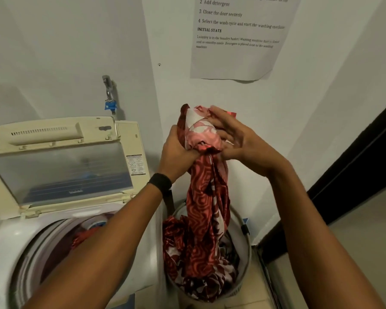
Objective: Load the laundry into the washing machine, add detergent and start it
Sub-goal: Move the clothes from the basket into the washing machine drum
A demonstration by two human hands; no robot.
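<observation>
A: Well, where is the red patterned cloth (204, 197)?
B: Its top is bunched between both hands. The left hand (176, 150) grips it from nine o'clock, and the right hand (234, 139) curls round it from three o'clock.
A: And the rest of it?
B: It hangs down at six o'clock into the basket (246, 253) and lies heaped there.
A: The washing machine (7, 246)?
B: At eight o'clock of the hands, with its lid (60, 170) raised and something red inside.
</observation>
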